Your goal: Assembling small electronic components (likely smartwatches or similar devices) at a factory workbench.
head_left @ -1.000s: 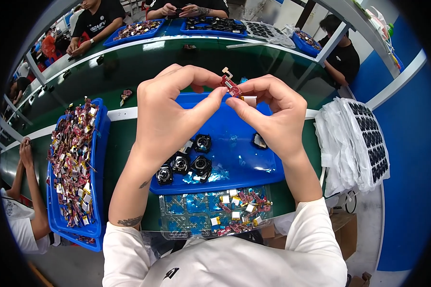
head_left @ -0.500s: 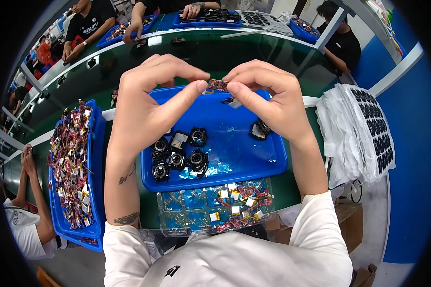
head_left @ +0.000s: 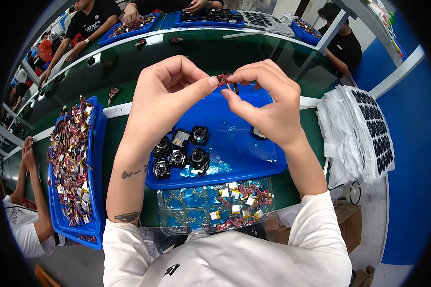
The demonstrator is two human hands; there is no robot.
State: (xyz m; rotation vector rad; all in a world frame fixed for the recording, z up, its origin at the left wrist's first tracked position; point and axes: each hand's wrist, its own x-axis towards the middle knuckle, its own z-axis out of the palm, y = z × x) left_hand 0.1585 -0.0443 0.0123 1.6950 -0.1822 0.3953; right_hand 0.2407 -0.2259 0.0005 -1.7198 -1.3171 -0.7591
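Note:
Above the far rim of a blue tray [head_left: 254, 160], I hold a small red circuit board [head_left: 222, 79] up between both hands. My left hand [head_left: 175, 88] pinches its left end with thumb and forefinger. My right hand [head_left: 270, 98] has its forefinger at the board's right end and its thumb a little lower; thin wires and a narrow dark piece [head_left: 235, 88] hang between them. Several black watch-like cases [head_left: 178, 158] with round centres lie at the left inside the tray. Another dark case [head_left: 258, 134] is partly hidden by my right wrist.
A clear compartment tray [head_left: 184, 222] nearest me holds blue bits, red boards and silver battery cells. At left stands a blue bin [head_left: 100, 129] heaped with boards and cells. White sheets with black parts [head_left: 368, 129] are stacked right. Beyond the green conveyor [head_left: 196, 52], other people work.
The board has turned between my fingers, showing wires and a dark piece. My right thumb has dropped away from the forefinger. Across the conveyor, a person's hand has moved into a parts tray.

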